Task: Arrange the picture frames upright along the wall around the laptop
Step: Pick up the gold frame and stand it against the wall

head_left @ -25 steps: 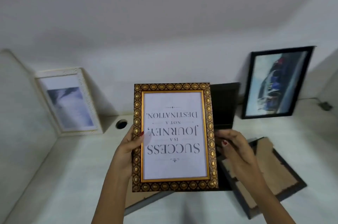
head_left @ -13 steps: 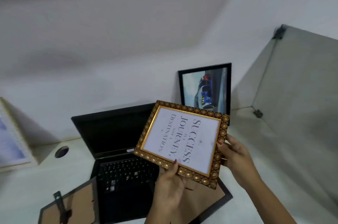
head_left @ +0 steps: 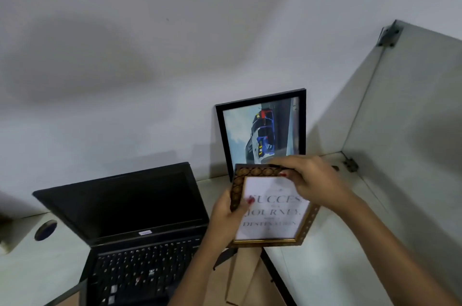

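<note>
I hold a gold-and-brown patterned frame (head_left: 271,215) with a "Success is a journey" print, right way up, above the desk to the right of the open black laptop (head_left: 130,215). My left hand (head_left: 225,220) grips its left edge, thumb on the front. My right hand (head_left: 310,180) grips its top right corner. Behind it a black frame (head_left: 262,131) with a car picture leans upright against the wall. A brown-backed frame (head_left: 252,278) lies face down on the desk under my hands.
A grey partition panel (head_left: 405,131) closes the desk on the right. A round cable hole (head_left: 45,230) sits left of the laptop. Another face-down frame's corner (head_left: 67,298) shows at the bottom left. A pale frame's edge (head_left: 5,235) is at the far left.
The view has swung right. The gold frame has turned from upside down through sideways to right way up, moving right toward the car picture. My right hand shifted to its top corner.
</note>
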Tool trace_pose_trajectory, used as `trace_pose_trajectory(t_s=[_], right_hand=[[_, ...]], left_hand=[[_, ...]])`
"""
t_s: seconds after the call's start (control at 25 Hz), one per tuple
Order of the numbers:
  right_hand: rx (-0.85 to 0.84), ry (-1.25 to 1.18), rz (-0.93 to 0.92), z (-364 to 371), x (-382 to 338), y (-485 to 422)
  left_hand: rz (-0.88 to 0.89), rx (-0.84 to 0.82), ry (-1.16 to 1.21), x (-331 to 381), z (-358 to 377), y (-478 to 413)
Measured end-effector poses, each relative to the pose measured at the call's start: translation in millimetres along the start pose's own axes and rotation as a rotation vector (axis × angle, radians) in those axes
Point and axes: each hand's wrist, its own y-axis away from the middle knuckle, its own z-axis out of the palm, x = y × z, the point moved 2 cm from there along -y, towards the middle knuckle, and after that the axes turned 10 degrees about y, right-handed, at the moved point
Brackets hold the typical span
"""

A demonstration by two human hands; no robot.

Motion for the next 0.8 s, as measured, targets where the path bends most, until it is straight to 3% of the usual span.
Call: trace_pose_trajectory(t_s=[0.08,0.2,0.24,0.32,0.4,0.48,0.6,0.72,0.8], right_hand=[[0.002,-0.202,0.073,8,15,-16],[0.321,-0.485,0.478,19,95,-40],[0.317,-0.502,0.628,31,127,-45],[0.084,-0.509,0.785,67,178,-50],[-0.088,-0.616,0.749,105,198,-56],[-0.07,-0.752,0.702,130,200,-59],[0.116,-0.84,0.693,142,202,-47],[0.388,-0.721,0.785,133,226,-6],[0.466,-0.636,0.9,118,252,31]], left_hand=[[-0.024,0.151,0.147,-15,-1,-20],[-0.029,0.264,0.336,-34,-6,-36],[-0.046,0.273,0.401,-39,-6,-38],[-0.08,0.299,0.504,-49,-3,-43],[-0.102,0.324,0.548,-58,-1,-48],[-0.105,0.335,0.56,-62,-2,-55],[-0.074,0.378,0.521,-66,-5,-63],[-0.017,0.475,0.459,-66,-8,-75],[0.007,0.514,0.435,-69,-9,-85]])
